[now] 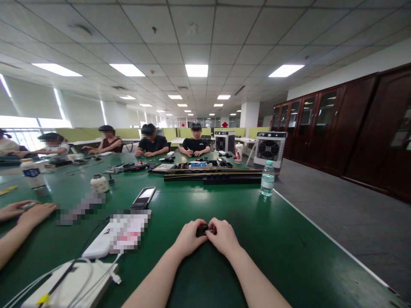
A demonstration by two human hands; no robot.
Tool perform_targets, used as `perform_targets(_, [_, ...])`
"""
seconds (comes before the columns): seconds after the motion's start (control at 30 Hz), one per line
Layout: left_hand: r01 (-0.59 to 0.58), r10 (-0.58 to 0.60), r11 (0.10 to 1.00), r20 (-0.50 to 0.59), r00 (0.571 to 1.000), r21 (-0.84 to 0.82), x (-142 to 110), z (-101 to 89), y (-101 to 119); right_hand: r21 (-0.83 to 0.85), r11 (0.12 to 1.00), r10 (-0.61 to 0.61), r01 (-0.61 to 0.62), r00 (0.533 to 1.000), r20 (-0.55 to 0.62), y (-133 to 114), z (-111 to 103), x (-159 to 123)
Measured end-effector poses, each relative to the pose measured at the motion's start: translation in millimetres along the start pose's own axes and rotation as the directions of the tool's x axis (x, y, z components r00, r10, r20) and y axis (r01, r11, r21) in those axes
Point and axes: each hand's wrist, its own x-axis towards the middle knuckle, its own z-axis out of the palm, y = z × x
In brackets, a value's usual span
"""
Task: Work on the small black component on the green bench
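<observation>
Low over the green table [257,239], my left hand [191,237] and my right hand [224,235] meet with fingertips together. Between them is a small dark object [203,230], mostly covered by the fingers, so its kind does not show. Both hands are closed in a pinch around it. Left of my hands lie a white power bank [98,244] and a paper with blurred print [131,231]. Just beyond these is a phone [144,196] with a lit screen.
A clear plastic water bottle [267,182] stands near the right table edge. Long black rails [224,176] lie across the table ahead. At left front sits a white box [73,282] with cables. Another person's hands [35,214] work at far left. Several people sit farther back.
</observation>
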Motion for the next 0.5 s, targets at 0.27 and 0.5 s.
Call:
perform_targets(0.27, [0.023,-0.023,1.000,-0.004,1.000,-0.019,-0.2,1.4,-3.3,0.203,0.978,0.035,-0.040,0.999,0.025,9.9,-3.4,2.8])
perform_targets(0.5, [0.052,-0.052,0.998,-0.026,0.998,-0.022,1.9,2.5,-5.6,0.541,0.837,0.087,-0.078,0.996,0.010,25.2,-3.4,12.0])
